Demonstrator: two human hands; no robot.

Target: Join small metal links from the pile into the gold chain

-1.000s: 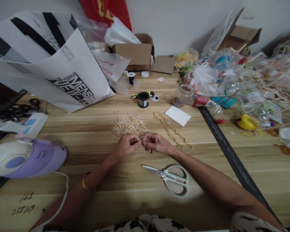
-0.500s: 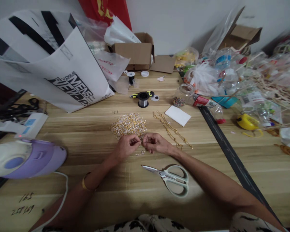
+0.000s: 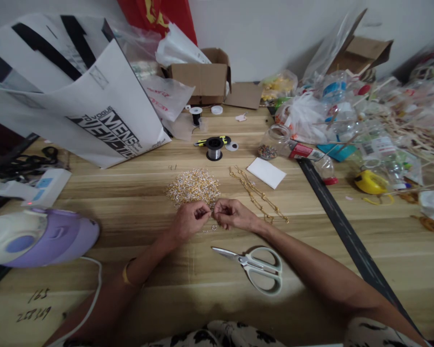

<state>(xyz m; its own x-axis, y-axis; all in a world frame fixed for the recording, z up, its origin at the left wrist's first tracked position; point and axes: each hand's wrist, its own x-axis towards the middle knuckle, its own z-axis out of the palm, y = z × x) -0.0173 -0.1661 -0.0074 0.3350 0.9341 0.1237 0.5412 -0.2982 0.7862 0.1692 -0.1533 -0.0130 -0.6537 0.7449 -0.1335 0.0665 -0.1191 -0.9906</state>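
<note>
Side by side at the near edge of a pile of small gold and silver pieces (image 3: 193,185), my left hand (image 3: 192,219) and my right hand (image 3: 234,214) both have their fingertips pinched together. Whatever lies between the fingertips is too small to make out. A short silver chain with a ring (image 3: 210,229) rests on the wood just below them. Gold chains (image 3: 255,190) lie to the right of my right hand. Scissors (image 3: 262,267) with pale green handles lie nearer to me, blades pointing left.
Beyond the pile stand a wire spool (image 3: 214,150) and a bead jar (image 3: 269,147), with a white card (image 3: 266,172) nearby. A large paper bag (image 3: 94,106) and a purple device (image 3: 58,236) occupy the left. Bottles and sticks clutter the right.
</note>
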